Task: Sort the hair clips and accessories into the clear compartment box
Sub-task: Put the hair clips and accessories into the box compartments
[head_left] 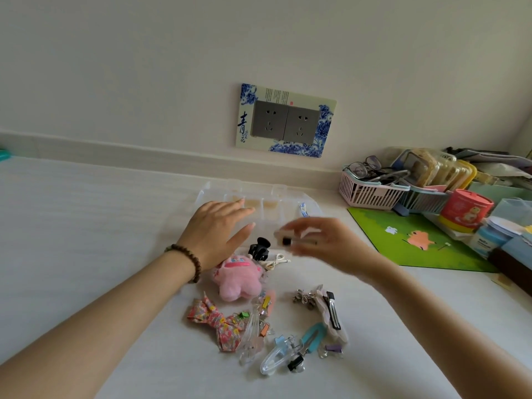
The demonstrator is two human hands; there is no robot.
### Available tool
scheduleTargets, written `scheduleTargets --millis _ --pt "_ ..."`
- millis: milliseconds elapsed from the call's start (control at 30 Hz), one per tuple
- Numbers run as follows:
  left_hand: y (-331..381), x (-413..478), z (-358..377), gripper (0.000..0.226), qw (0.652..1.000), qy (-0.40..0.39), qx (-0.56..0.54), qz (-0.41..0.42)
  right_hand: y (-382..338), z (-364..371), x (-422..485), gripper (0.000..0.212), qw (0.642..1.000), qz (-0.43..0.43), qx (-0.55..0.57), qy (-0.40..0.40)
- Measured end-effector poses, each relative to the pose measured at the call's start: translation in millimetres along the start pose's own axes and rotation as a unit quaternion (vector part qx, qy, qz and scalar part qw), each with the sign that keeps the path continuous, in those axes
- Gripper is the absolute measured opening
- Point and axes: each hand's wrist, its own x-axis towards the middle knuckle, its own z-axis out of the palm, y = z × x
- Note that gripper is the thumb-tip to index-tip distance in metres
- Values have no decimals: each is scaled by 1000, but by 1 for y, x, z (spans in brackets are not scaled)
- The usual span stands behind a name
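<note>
Pale wall with a double socket plate framed in blue-and-white porcelain pattern (286,120) backs a white surface (86,240), where the clear plastic compartment box (276,194) lies open near the wall.

The left hand (218,228), with a wooden bead bracelet (190,262) at the wrist, is spread flat with straight fingers over the box's near-left corner, seemingly steadying it. The right hand (325,243) hovers just over the box's near edge and pinches a slim clip with a black square end (296,241) between thumb and fingertips. Motion blur hides its finer shape. The hands are a little apart, with a black claw clip (259,249) below the gap between them.

By my reading, the step in hand is carrying this one clip to a compartment. One small blue-and-white piece (303,210) already sits at the box's right end, and most cells look unfilled, so the sorting seems barely begun.

Not yet sorted, nearer the person, are a pink plush charm (237,276), a white cord loop (276,262), a floral fabric bow (216,321), a teal snap clip (312,336), a black-and-silver bar clip on cream fabric (332,312) and several clear and metal pieces, loosely heaped.

The next move likely calls for choosing a cell long enough for the slim clip, lowering it inside the dividers and letting go cleanly while the flat hand keeps the light box from sliding.

A pink slatted basket (371,191) and a green printed mat (417,240) stand off to the right.
</note>
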Motion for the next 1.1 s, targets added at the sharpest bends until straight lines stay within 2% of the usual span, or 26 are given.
scheduleTargets --millis 67,133,200,333,500,567,700,800,900,1000,1100 --pt "0 0 1 74 1000 -1 3 -2 -5 -14 17 27 994 1 59 94" --pt "1 0 1 72 1000 -4 -1 -6 -7 -26 38 28 987 8 -30 160" --pt "0 0 0 72 1000 -8 -8 -10 -5 -32 57 28 975 30 -135 172" --pt "0 0 1 72 1000 -8 -15 -10 -3 -26 69 24 972 45 -191 127" --pt "-2 0 2 80 1000 -6 -5 -6 -1 -30 31 9 982 -2 -115 153" --pt "-2 0 2 84 1000 -4 -2 -1 2 -33 10 8 989 6 -71 131" --pt "-1 2 -1 84 999 9 -29 16 11 -32 -26 11 993 43 -92 66" --pt "11 8 -7 76 996 14 -68 54 14 -27 -46 23 988 94 -120 -12" --pt "37 21 -7 71 991 -17 -90 98 16 -21 -57 30 980 124 -139 -75" --pt "55 34 5 72 987 -77 -97 98 18 -16 -60 34 975 120 -171 -73" --pt "59 45 12 75 988 -85 -106 68 21 -15 -59 33 982 122 -130 -59"
